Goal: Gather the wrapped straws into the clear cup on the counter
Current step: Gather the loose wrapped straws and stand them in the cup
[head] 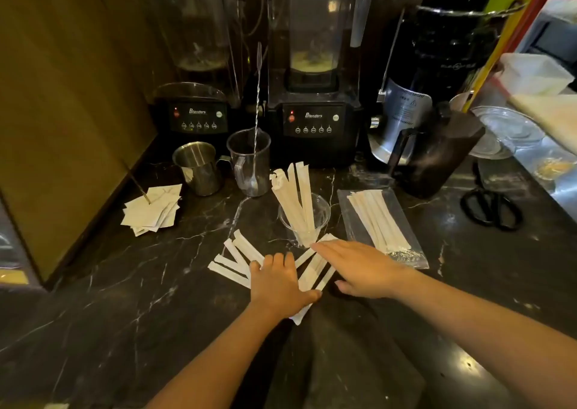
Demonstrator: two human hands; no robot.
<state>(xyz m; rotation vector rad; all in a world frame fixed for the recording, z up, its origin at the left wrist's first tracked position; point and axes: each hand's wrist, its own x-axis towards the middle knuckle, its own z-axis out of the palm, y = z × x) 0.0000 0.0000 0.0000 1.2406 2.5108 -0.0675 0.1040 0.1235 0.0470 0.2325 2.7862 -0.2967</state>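
A clear cup [321, 210] stands on the dark marble counter with several wrapped straws [296, 190] upright in it. Loose wrapped straws [232, 260] lie fanned out on the counter in front of the cup. My left hand [278, 280] lies flat on top of these loose straws, fingers together. My right hand [359, 265] hovers flat and open just right of the pile, its fingertips near the cup's base. More wrapped straws [377, 218] rest in a clear plastic bag [415, 258] to the right of the cup.
Two black blenders [312, 124] stand at the back. A steel jug [199, 168], a clear measuring cup with a long spoon [249, 162], and a stack of paper sachets [153, 210] sit left. A black pitcher [437, 152] and scissors [490, 210] are right.
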